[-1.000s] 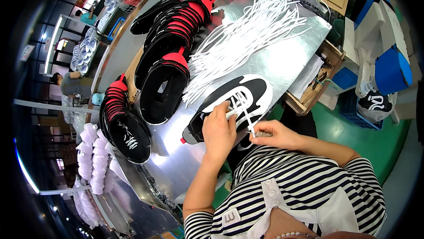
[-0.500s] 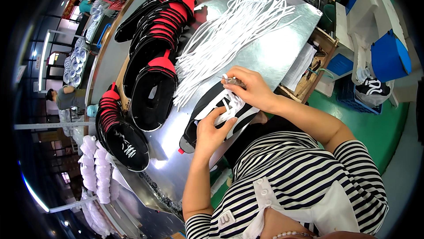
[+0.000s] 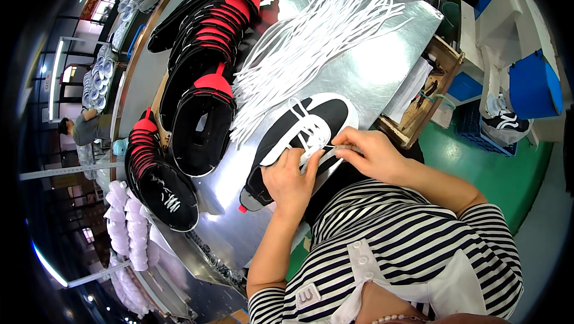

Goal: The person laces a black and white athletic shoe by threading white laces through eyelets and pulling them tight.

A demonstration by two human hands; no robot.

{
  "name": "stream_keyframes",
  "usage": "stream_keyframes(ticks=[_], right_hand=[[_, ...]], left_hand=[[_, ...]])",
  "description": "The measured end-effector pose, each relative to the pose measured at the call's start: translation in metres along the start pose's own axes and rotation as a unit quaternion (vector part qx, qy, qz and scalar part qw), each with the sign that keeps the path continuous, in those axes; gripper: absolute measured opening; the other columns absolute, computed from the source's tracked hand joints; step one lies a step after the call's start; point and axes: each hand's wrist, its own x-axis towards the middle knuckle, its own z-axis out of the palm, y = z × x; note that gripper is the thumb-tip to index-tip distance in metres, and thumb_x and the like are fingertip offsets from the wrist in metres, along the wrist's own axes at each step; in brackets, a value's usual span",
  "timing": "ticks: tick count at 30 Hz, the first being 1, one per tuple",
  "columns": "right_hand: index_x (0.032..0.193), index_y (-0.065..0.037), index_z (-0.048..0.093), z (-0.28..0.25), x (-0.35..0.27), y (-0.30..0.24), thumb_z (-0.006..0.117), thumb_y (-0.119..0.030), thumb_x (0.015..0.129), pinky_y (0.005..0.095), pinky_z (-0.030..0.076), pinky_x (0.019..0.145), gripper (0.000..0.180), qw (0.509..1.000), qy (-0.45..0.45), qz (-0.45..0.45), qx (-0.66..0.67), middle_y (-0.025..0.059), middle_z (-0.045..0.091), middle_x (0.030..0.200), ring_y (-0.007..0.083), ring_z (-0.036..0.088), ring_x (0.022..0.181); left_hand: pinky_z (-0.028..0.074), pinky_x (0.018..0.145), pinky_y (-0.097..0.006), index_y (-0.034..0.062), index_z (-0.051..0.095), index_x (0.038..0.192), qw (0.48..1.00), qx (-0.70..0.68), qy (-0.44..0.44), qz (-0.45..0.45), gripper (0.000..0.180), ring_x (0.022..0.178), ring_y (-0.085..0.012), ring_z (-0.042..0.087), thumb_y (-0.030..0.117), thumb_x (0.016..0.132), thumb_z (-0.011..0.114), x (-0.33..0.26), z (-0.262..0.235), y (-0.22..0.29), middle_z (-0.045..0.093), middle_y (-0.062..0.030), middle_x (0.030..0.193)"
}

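A black-and-white shoe upper (image 3: 332, 114) with a red heel tab lies on the metal tabletop in front of me. White lace (image 3: 311, 134) runs across its opening, with one loop standing up on the far side. My left hand (image 3: 286, 181) grips the near side of the upper, thumb and fingers at the lacing. In my right hand (image 3: 373, 155), thumb and fingers pinch a thin metal hook tool (image 3: 342, 147). Its tip is at the near lace edge, close to my left thumb, and too small to make out fully.
Loose white shoelaces (image 3: 311, 40) spread over the metal tabletop (image 3: 373, 55). Nested black uppers with red tongues (image 3: 206, 78) line the left side, and another stack (image 3: 170, 195) lies nearer. An open wooden drawer (image 3: 427, 105) with papers sits at right. Other people work in the far left background.
My right hand moved from the far side of the lacing to the near side with the tool. The toe of the upper now shows. My left hand stays at the upper, its fingers closer together.
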Motion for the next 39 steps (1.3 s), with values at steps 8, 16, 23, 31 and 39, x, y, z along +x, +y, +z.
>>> stream_keyframes(ticks=[8,16,23,31,39], right_hand=[[0.1,-0.004,0.063,-0.001,0.002,0.004,0.065,-0.02,0.09,0.0379,0.052,0.065,0.019,0.998,-0.015,-0.011,-0.057,0.0143,0.069,0.082,0.0313,0.069,0.076],[0.1,-0.003,0.061,-0.001,-0.002,-0.001,0.065,-0.02,0.09,0.0388,0.052,0.067,0.019,0.999,-0.018,0.011,-0.025,0.0153,0.07,0.084,0.0328,0.069,0.078],[0.101,-0.002,0.057,0.003,0.004,-0.001,0.063,-0.017,0.091,0.0383,0.052,0.067,0.019,0.997,-0.048,0.065,0.008,0.0166,0.069,0.08,0.0328,0.068,0.076],[0.104,-0.003,0.044,0.032,0.012,-0.001,0.06,-0.014,0.094,0.0384,0.049,0.066,0.022,0.997,-0.037,0.07,-0.016,0.0155,0.067,0.08,0.031,0.067,0.072],[0.108,0.0,0.062,-0.047,0.013,-0.066,0.061,0.003,0.088,0.0224,0.05,0.057,0.02,0.997,0.043,-0.065,-0.012,0.0029,0.069,0.09,0.004,0.064,0.073]], left_hand=[[0.041,0.057,-0.037,0.0057,0.063,0.073,1.0,-0.024,0.008,0.007,0.031,0.059,-0.0269,0.056,0.028,0.071,0.085,0.001,0.0,-0.001,0.059,-0.0069,0.065],[0.042,0.051,-0.037,0.0037,0.063,0.073,0.998,-0.06,-0.002,-0.011,0.032,0.053,-0.0269,0.056,0.028,0.072,0.084,0.001,-0.001,-0.002,0.059,-0.0089,0.063],[0.046,0.059,-0.037,0.0051,0.065,0.076,0.988,-0.128,-0.072,-0.047,0.026,0.062,-0.0273,0.06,0.023,0.072,0.084,0.0,-0.005,-0.002,0.063,-0.0073,0.07],[0.044,0.058,-0.038,0.0073,0.065,0.081,0.986,-0.129,-0.096,-0.043,0.016,0.065,-0.0271,0.059,0.017,0.078,0.077,-0.011,-0.01,0.001,0.059,-0.0072,0.07],[0.044,0.062,-0.034,0.0074,0.066,0.082,0.997,0.008,-0.008,0.08,0.018,0.067,-0.0227,0.062,0.016,0.074,0.079,-0.024,-0.026,-0.019,0.062,-0.0038,0.072]])
